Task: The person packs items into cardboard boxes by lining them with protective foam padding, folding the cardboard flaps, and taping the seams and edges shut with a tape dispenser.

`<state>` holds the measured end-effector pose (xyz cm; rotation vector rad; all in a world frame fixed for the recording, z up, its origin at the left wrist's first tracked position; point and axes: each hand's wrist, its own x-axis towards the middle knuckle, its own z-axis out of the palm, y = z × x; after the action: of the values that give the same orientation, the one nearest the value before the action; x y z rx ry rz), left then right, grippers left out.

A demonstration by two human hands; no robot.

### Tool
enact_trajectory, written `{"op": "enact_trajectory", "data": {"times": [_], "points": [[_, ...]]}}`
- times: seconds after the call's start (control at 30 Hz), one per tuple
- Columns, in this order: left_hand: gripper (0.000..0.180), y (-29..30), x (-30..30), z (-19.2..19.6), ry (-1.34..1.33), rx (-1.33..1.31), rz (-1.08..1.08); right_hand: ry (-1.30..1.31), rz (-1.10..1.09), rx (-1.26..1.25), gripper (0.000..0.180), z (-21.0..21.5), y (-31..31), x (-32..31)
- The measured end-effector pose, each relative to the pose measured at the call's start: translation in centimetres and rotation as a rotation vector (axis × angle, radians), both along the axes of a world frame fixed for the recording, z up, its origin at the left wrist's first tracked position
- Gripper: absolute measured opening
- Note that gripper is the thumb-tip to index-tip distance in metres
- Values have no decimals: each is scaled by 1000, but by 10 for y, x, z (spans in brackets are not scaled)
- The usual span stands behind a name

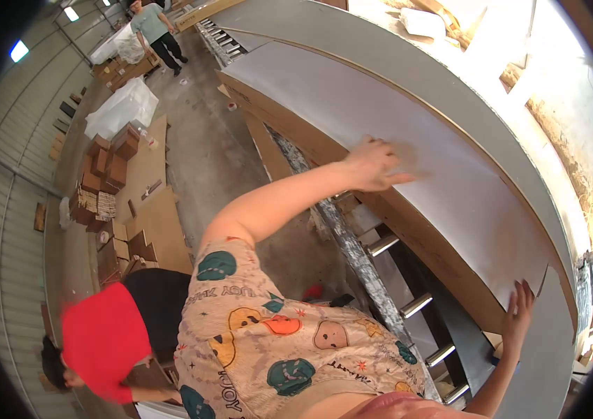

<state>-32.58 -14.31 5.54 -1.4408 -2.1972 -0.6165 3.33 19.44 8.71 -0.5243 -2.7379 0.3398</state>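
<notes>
The person's left hand [373, 164] lies flat and open, palm down, on a large white sheet [408, 160] that covers the top of a long cardboard box [408, 230]. The fingers are spread and point toward the far side of the sheet, and the bare forearm runs straight back from the hand to a short sleeve with a cartoon print. The hand grips nothing; it only presses on the sheet near the sheet's near edge.

The right hand [517, 314] is also open, fingers straight and together, raised at the near right corner of the same sheet. Its fingertips touch the sheet's edge where a small corner curls up. The right forearm rises to it from the lower edge of the view.

The sheet rests on the box, and the box lies along a conveyor; four metal rollers [416, 305] show below the box's near side, one after another toward the lower right.

Two other people are in view. One in a red top [104, 342] bends low to the left of the box, near the bottom edge. One in a green shirt [151, 24] stands well away, beyond the far end of the sheet. Stacks of flat cardboard [157, 223] lie on the floor between them, left of the box.
</notes>
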Motion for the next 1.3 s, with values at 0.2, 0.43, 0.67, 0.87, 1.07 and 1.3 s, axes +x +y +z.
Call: {"op": "enact_trajectory", "data": {"times": [0.2,0.43,0.67,0.87,1.07,1.3], "points": [[39,-63,-72,-38,64,-22,-173,-44,288,28,24,-27,-63,-93],[45,-41,-102,-29,-123,-189,-133,-75,152,-150,23,-44,-55,-116],[67,0,-136,-42,-48,-438,21,-115,145,242,47,-62,-27,-155],[61,-27,-149,-47,-153,-163,73,-191,152,355,48,-66,-38,-173],[52,-125,-217,-37,274,-212,596,-165,180,332,47,-73,-40,-161],[74,-160,-290,-36,-79,-400,619,-218,165,364,50,-72,-41,-171]]}}
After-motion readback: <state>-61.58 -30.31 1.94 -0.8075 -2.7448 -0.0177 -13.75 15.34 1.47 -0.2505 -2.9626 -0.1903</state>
